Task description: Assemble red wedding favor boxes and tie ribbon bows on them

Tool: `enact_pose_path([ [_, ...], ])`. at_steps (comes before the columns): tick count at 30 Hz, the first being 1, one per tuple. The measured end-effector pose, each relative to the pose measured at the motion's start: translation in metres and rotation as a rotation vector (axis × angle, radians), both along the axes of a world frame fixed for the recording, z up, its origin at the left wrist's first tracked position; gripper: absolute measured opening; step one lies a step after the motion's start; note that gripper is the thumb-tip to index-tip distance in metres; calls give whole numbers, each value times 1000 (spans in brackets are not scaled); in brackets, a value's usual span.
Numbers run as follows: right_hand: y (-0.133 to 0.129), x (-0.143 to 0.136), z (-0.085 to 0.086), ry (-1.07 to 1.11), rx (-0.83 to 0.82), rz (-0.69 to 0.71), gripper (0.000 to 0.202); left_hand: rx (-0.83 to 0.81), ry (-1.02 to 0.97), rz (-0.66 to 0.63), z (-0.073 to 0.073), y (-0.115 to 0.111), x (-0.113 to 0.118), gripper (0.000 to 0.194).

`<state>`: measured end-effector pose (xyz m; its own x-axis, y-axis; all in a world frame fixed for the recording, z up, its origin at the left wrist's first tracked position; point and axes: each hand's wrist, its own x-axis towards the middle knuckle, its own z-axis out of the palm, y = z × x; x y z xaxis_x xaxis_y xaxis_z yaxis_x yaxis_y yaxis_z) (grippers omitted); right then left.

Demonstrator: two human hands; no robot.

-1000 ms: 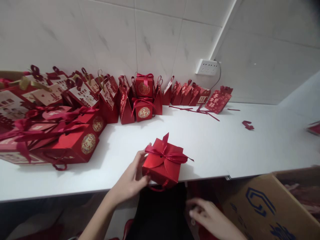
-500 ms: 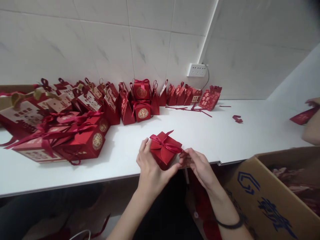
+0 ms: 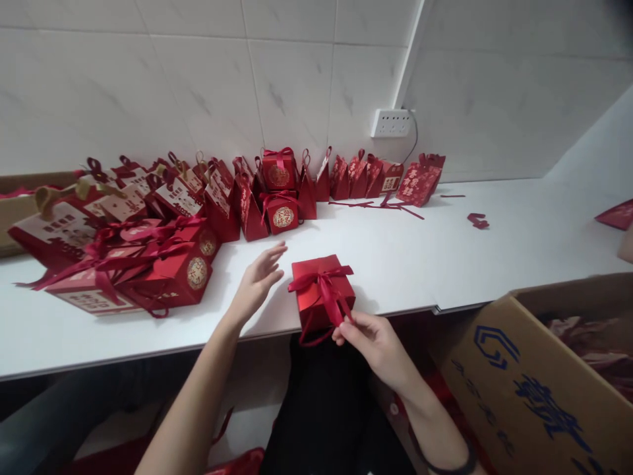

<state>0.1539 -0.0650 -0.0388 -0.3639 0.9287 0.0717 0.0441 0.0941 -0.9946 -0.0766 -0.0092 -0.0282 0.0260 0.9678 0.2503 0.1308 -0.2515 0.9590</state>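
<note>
A red gift box (image 3: pixel 310 272) with a dark red ribbon (image 3: pixel 324 285) tied on its top sits at the front edge of the white table (image 3: pixel 390 264). My right hand (image 3: pixel 363 336) pinches the ribbon's tails at the box's front right corner. To the left of the box, my left hand (image 3: pixel 260 277) is raised above the table, apart from the box, with its fingers spread and nothing in them. A loop of ribbon hangs down over the box's front side.
Several ribboned gift boxes (image 3: pixel 173 277) are grouped at the left. Peaked red boxes (image 3: pixel 250 208) line the wall, with ribbon scraps (image 3: pixel 380 206) before them. A cardboard carton (image 3: pixel 499 376) stands at the right front, and a socket strip (image 3: pixel 391 123) is on the wall.
My left hand has let go of the box and moved left. The box has been turned, and my right hand has drawn the ribbon tails towards the front.
</note>
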Motion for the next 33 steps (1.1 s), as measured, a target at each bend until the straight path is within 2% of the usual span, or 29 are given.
enact_pose_path([
  [2,-5,-7,-3,1,-14,-21,30,42,-27,227,-2,-6,13,34],
  [3,-7,-10,-4,3,-20,-32,29,56,-19,270,-1,-10,20,33],
  [4,-8,-12,-5,3,-24,-40,28,60,5,265,1,-14,27,34],
  [7,-12,-15,-5,-27,6,-55,26,0,122,128,12,-23,45,44],
  [10,-15,-13,-2,-99,60,-47,25,-89,192,80,21,-21,57,51],
  [17,-13,8,-1,-252,99,55,27,-217,173,27,19,-14,61,51],
  [21,-7,15,-3,30,-90,-36,53,-251,152,10,20,-14,60,51],
  [23,-7,11,-1,129,-132,-107,63,-268,142,5,21,-14,60,51],
  [27,-10,-3,8,16,-113,-173,51,-305,138,-3,24,-15,62,52],
  [33,-10,-5,6,-110,-10,-122,38,-320,136,11,22,-15,62,49],
])
